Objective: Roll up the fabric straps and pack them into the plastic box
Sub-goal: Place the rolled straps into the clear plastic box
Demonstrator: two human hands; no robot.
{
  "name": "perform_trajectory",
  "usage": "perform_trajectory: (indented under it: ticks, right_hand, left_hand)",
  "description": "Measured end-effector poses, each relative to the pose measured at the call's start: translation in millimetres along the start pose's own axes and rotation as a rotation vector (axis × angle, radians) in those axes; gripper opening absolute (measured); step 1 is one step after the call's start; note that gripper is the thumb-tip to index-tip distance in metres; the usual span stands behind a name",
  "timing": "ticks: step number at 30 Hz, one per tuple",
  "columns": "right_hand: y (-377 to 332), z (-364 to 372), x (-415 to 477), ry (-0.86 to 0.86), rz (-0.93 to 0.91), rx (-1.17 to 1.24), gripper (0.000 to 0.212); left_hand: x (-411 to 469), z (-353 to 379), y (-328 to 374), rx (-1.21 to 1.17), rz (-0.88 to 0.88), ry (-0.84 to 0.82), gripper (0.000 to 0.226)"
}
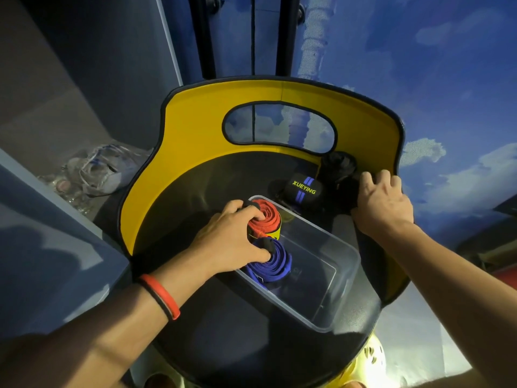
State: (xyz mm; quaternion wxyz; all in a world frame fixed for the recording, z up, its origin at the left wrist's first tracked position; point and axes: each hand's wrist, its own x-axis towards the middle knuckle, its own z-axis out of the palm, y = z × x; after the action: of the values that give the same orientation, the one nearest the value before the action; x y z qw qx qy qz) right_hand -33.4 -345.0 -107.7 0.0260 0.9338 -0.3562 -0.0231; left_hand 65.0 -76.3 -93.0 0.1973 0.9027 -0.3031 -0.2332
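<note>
Left hand (232,236) fingers curled round red roll (270,219), thumb touching blue roll (272,266); both rolls stand at left end of clear box (345,264) on seat (195,191). Right hand (383,200) grips black strap (349,189) beyond box

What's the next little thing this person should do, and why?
Probably let the left hand release the red roll, beside the blue roll: both already sit in the plastic box, with room left for the dark strap that the right hand grips.

Clear glossy plastic box (342,264), woven cloth straps (267,218)
</note>
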Motion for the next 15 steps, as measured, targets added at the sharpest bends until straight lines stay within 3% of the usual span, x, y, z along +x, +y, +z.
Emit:
perform_trajectory:
  ticks: [5,10,15]
  right_hand:
    - [8.3,9.8,2.3,0.053,-0.023,-0.022,0.064]
    - [15.3,9.6,0.9,0.006,-0.08,0.137,0.059]
    - [19.2,-16.0,-5.7,0.012,-0.08,0.247,0.069]
  left_hand:
    - [0.4,0.6,0.3,0.013,0.004,-0.003,0.072]
    - [1.1,-0.3,-0.3,0.007,-0.001,-0.009,0.072]
    - [3.1,-0.2,1.1,0.021,-0.007,-0.014,0.07]
